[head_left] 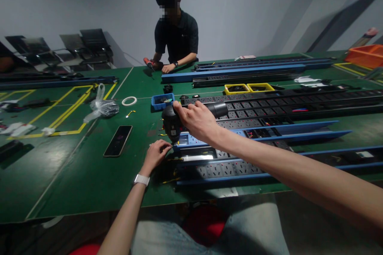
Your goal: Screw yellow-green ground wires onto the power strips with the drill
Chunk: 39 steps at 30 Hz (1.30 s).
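Observation:
My right hand (196, 121) is wrapped round a black electric screwdriver (172, 123), its tip pointing down at the left end of a long blue power strip (257, 135). My left hand (155, 154), with a white watch on the wrist, rests on the green table (74, 179) beside that end, fingers curled against the strip; whether it holds anything is hidden. Another blue strip with grey sockets (221, 169) lies nearer me.
A black phone (117, 140) lies left of my hands. A small blue tray (161, 101), a white ring (129, 101) and a plastic bag (101, 107) sit further back. Yellow trays (248, 87) and more long strips fill the right. A person sits opposite with a red tool.

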Available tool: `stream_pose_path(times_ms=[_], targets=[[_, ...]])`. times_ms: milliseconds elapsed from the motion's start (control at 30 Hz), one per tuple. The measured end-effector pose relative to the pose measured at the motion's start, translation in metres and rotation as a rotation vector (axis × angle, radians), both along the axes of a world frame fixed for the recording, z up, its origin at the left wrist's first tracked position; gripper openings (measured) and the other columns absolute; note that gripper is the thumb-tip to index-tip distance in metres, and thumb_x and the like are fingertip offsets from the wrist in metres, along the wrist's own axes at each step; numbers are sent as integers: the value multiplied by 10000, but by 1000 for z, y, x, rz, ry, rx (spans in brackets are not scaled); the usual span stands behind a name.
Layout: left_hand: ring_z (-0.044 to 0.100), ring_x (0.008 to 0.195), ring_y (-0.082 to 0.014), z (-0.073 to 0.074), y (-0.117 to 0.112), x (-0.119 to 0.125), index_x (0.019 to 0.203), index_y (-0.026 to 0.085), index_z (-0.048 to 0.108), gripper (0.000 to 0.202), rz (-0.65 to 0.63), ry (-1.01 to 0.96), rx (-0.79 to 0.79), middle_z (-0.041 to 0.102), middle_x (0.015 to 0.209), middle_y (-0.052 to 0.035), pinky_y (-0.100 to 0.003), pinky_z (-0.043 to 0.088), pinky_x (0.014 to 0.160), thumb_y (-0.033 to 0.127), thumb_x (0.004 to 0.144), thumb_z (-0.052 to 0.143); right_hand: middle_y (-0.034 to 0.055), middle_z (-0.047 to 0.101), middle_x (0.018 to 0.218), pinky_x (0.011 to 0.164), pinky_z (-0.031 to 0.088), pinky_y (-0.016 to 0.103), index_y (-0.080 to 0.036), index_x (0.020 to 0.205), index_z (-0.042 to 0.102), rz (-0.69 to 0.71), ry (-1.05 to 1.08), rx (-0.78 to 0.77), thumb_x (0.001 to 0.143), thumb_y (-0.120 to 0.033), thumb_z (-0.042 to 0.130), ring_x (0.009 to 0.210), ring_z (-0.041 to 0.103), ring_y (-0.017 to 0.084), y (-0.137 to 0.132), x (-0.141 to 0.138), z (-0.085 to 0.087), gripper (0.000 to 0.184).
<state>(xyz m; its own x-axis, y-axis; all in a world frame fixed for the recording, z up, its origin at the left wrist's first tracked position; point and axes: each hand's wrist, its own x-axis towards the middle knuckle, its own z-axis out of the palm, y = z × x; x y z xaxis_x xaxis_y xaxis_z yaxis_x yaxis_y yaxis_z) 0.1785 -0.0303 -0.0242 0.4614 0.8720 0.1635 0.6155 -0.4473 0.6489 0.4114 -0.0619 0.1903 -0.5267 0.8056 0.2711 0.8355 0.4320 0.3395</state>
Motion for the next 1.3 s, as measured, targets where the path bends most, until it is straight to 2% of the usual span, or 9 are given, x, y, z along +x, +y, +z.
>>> stream_pose_path(times_ms=[100,233,333,667,1167,1300], targets=[[627,964,-220,0,0,0,934,245,726,208,3,0,2,703,1008,-43,-365,459,897,394,940,581,109,714,1033,784,323,390,-35,1461,257,-10,9,12,953,-103,399,945,641,294,-2,-1,0,532],[625,968,-216,1,-1,0,935,244,725,212,-3,-10,-5,703,1007,-42,-361,455,899,392,944,573,102,714,1044,791,337,393,-53,1469,227,-13,-10,1,923,-76,421,953,642,295,-4,-3,1,579],[623,956,-216,2,-1,1,938,243,723,213,3,-10,-11,705,1009,-42,-362,455,896,393,944,572,116,714,1068,799,346,402,-63,1476,205,-15,-17,-8,943,-73,373,952,641,286,-5,-5,2,559],[619,965,-215,2,-1,1,929,241,724,195,8,3,2,700,1005,-36,-364,445,904,370,942,579,128,714,1069,778,346,401,-67,1471,226,-21,-19,-18,959,-66,330,939,644,281,-4,-8,3,523],[621,977,-223,0,-1,1,936,241,726,200,5,8,6,704,1011,-45,-375,446,907,372,945,575,107,713,1030,790,363,402,-76,1460,241,-29,-26,2,935,-40,348,922,649,287,-5,-9,3,537],[621,971,-221,0,-1,1,937,247,725,198,10,7,5,702,1008,-38,-375,443,903,377,946,576,121,713,1055,795,358,401,-72,1460,232,-39,-22,-15,960,-90,359,939,650,288,-4,-7,2,515]])
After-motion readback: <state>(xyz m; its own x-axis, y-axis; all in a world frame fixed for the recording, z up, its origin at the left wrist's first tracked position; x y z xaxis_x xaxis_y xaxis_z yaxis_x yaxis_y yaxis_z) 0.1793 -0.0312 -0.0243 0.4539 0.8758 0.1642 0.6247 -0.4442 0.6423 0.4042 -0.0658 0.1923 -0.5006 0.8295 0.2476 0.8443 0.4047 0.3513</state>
